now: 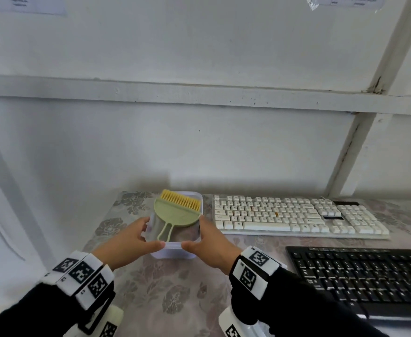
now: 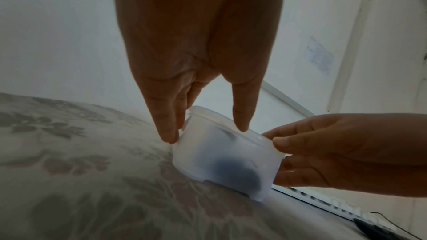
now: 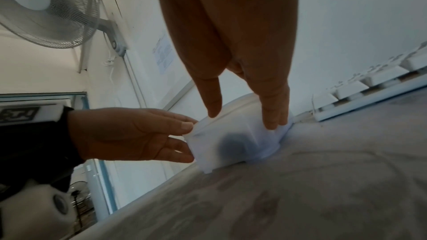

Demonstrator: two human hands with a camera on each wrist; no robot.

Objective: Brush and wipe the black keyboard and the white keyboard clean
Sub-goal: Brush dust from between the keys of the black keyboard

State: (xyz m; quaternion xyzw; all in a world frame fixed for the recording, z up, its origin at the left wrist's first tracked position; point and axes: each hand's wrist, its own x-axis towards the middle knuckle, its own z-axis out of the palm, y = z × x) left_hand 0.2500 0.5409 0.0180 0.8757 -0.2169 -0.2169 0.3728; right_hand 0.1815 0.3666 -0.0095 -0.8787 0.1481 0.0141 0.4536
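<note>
gripping translucent box (image 1: 175, 251) on both sides: left hand (image 1: 126, 244), right hand (image 1: 214, 244), thumbs and fingers clamped on walls; green brush (image 1: 177, 215) on top; white keyboard (image 1: 296, 217) beside.

Green brush (image 1: 175, 215) with yellow bristles, white keyboard (image 1: 296, 216), black keyboard (image 1: 365, 276) — grey floral tablecloth (image 1: 175, 300).

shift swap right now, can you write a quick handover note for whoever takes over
Left hand and right hand: each holds one side of the translucent tub on the table.
Green brush lies in the tub, untouched; something dark shows through the tub wall, unclear what.
White keyboard is right of the tub, black keyboard nearer the person.
Done: nothing visible.
Left: brush and wipe both.
</note>
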